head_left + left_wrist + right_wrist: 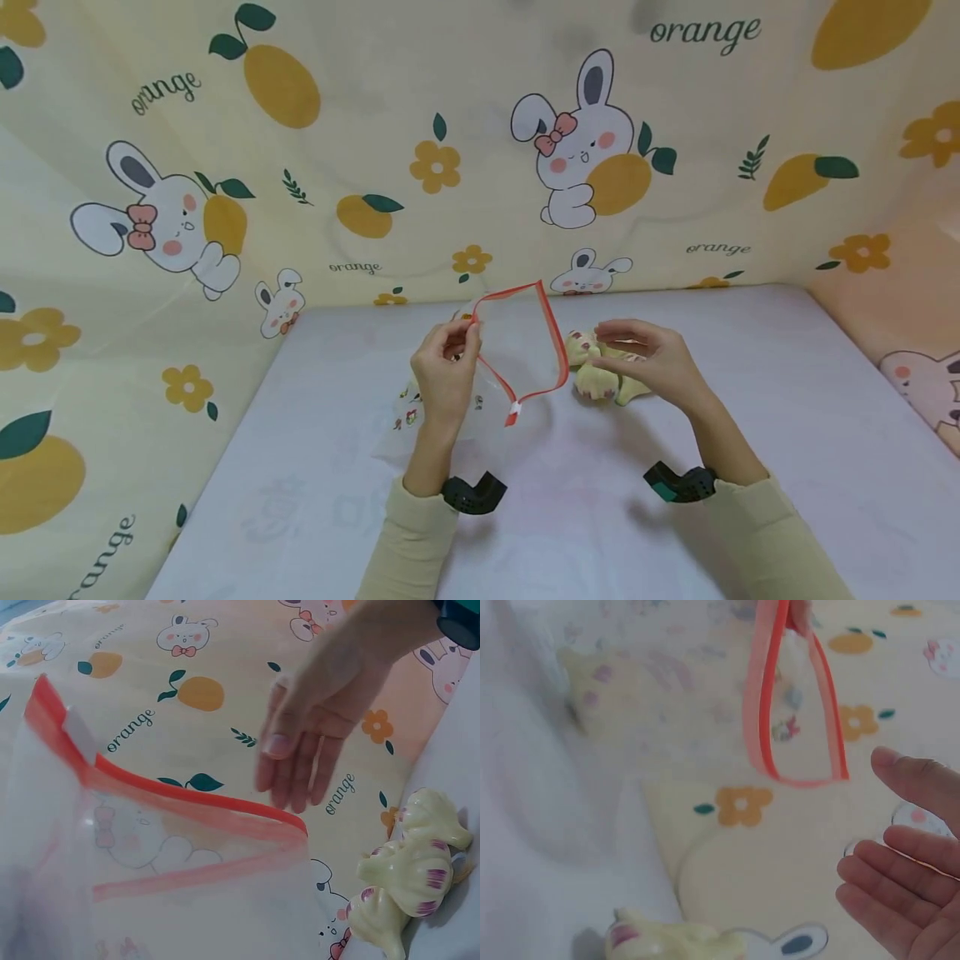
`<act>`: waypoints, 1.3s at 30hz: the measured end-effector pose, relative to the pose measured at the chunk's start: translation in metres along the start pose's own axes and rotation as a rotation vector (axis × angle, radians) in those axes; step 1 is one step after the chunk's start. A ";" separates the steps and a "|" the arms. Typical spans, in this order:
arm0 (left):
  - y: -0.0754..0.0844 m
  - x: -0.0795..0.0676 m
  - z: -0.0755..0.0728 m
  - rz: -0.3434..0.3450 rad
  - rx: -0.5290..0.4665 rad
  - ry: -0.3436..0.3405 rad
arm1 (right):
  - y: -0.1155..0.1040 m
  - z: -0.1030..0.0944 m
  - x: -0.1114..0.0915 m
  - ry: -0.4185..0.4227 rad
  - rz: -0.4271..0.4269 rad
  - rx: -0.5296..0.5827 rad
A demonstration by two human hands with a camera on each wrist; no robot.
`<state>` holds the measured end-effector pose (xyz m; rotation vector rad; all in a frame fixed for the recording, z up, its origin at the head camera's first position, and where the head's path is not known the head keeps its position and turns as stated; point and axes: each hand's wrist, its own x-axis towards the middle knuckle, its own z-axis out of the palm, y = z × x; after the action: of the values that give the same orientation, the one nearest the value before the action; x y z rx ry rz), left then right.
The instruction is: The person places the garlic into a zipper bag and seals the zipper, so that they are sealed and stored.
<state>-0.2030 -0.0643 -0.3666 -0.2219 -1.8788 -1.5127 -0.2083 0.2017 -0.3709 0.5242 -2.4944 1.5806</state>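
Note:
My left hand (444, 371) pinches the rim of a translucent zip bag (491, 417) printed with small pictures. The red-edged mouth (558, 342) gapes toward the right, with a white slider (514, 408) at its near corner. Through the bag's film in the right wrist view shows a pale bulb with purple marks (596, 690). My right hand (656, 358) hovers at the right of the mouth, fingers extended and apart from the thumb, holding nothing. Behind and below it in the head view lie several garlic bulbs (596, 385), cream with purple streaks; the left wrist view shows them clustered (412, 874).
The pale tabletop (315, 417) runs back to an upright cloth (480, 100) printed with rabbits and oranges. A similar print covers the left and right sides. Each wrist wears a dark camera mount, such as the left mount (474, 493).

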 end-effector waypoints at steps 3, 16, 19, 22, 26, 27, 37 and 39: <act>0.000 0.001 -0.001 0.003 0.003 -0.002 | 0.009 -0.002 -0.002 0.029 -0.005 0.017; -0.002 0.001 0.001 0.004 0.010 -0.005 | 0.039 -0.009 -0.005 0.113 0.021 -0.044; -0.002 0.001 0.002 0.005 0.013 -0.010 | 0.047 -0.009 -0.006 0.119 0.025 -0.053; -0.002 0.000 0.002 0.007 0.017 -0.011 | 0.054 -0.009 -0.005 0.123 0.019 -0.048; -0.001 0.001 0.002 0.012 0.017 -0.011 | 0.062 -0.010 -0.004 0.149 -0.013 -0.066; 0.000 0.001 0.002 0.013 0.017 -0.010 | 0.063 -0.011 -0.004 0.154 -0.015 -0.084; 0.000 0.000 0.001 0.021 0.016 -0.008 | 0.079 -0.026 -0.007 0.154 0.058 -0.146; 0.000 -0.001 0.001 0.018 0.016 -0.008 | 0.083 -0.029 -0.008 0.136 0.082 -0.151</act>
<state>-0.2030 -0.0637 -0.3674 -0.2368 -1.8892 -1.4871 -0.2332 0.2613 -0.4304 0.2880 -2.5340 1.3885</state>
